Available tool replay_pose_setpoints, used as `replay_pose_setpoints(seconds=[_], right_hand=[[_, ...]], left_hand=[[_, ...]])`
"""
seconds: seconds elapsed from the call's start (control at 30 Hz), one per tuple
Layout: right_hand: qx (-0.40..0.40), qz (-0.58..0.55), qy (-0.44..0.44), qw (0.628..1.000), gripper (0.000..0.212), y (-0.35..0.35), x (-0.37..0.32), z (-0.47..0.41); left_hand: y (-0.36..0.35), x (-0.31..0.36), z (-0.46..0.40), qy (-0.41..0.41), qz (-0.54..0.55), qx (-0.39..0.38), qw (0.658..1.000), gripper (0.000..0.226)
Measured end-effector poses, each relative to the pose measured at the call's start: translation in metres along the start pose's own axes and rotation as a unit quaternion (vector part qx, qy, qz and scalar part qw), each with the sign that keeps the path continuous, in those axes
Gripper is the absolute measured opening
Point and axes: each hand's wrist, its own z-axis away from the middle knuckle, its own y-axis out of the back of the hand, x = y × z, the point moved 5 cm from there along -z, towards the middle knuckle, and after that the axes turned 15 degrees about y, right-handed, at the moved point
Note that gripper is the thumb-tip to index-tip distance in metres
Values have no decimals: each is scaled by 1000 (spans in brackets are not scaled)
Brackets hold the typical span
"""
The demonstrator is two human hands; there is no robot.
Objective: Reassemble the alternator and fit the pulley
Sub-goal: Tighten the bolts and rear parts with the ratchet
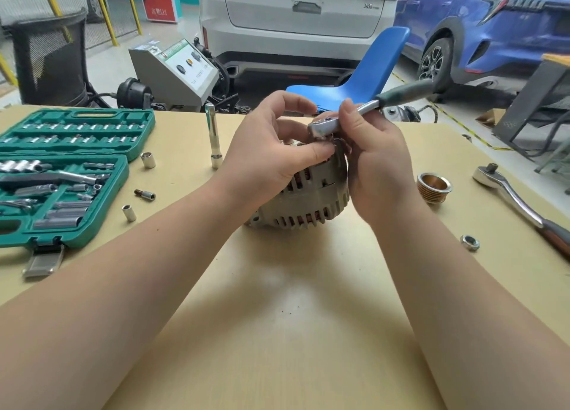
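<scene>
The grey alternator (pixel 303 201) sits on the table's middle, its slotted housing showing copper windings. My left hand (pixel 271 150) rests on its top left, thumb pressed by the ratchet head, fingers curled above. My right hand (pixel 374 162) grips the neck of a small ratchet (pixel 364 110) with a green handle, whose head sits on the alternator's top. What is under the head is hidden. The ribbed pulley (pixel 434 188) lies to the right on the table, and a nut (pixel 469 243) lies nearer me.
An open green socket set (pixel 61 175) fills the table's left. Loose sockets (pixel 148 159), an upright extension bar (pixel 213 136) and a bit lie beside it. A large ratchet (pixel 518 199) lies at the right edge. A blue chair (pixel 364 76) and parked cars stand behind.
</scene>
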Motion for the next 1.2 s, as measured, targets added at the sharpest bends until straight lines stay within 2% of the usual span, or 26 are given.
replay_pose_setpoints(seconds=[0.07, 0.13, 0.2, 0.23, 0.3, 0.37, 0.4, 0.47, 0.57, 0.67, 0.73, 0.77, 0.8, 0.87, 0.93, 0.97, 1.07, 1.13, 1.2], right_hand=[[59, 67, 77, 993, 20, -3, -4, 13], [116, 209, 181, 954, 14, -7, -12, 28], [122, 287, 257, 915, 10, -12, -18, 36], [111, 283, 262, 916, 12, -13, -19, 34], [85, 206, 200, 954, 21, -7, -16, 21], [52, 81, 93, 991, 21, -2, -10, 7], [40, 23, 40, 998, 21, -2, -6, 5], [39, 10, 5, 999, 25, 0, 0, 4], [75, 93, 92, 989, 19, -4, -1, 15], [133, 228, 198, 944, 13, -8, -9, 33], [123, 261, 238, 927, 11, -10, -13, 36], [106, 243, 233, 936, 11, -9, -13, 31], [86, 208, 208, 952, 13, -7, -13, 23], [52, 100, 102, 988, 21, -3, -8, 7], [29, 16, -19, 999, 30, -3, 0, 1], [30, 18, -34, 999, 32, -3, 3, 1], [78, 63, 59, 993, 22, -7, 0, 12], [107, 169, 164, 966, 15, -8, -9, 26], [102, 250, 239, 933, 9, -9, -14, 34]], left_hand=[[0, 0, 0, 2, 1, 6, 1000, 49], [1, 0, 0, 4, 12, 9, 1000, 53], [2, -1, -1, 4, 17, 5, 1000, 50], [2, -1, -1, 5, 17, 2, 1000, 47], [3, -1, -1, 7, 8, -1, 1000, 42], [2, 1, 0, 9, 2, 1, 1000, 39], [2, 1, 0, 9, 4, 1, 1000, 39], [1, 1, 0, 8, 9, 1, 1000, 41], [1, 1, 1, 6, 9, 4, 1000, 48], [1, 1, 1, 5, 17, 5, 1000, 50], [2, 1, 0, 5, 16, 1, 1000, 47], [2, 1, -1, 5, 14, -1, 1000, 45], [2, 1, -1, 6, 9, -2, 1000, 44], [2, 1, 0, 6, 1, -5, 1000, 40], [1, 2, 1, 1, -1, -9, 1000, 36], [1, 2, 2, -1, -3, -9, 1000, 35], [1, 3, 4, -10, -10, -10, 1000, 30], [2, 4, 5, -15, -12, -11, 1000, 26], [2, 5, 5, -32, -25, -11, 999, 23]])
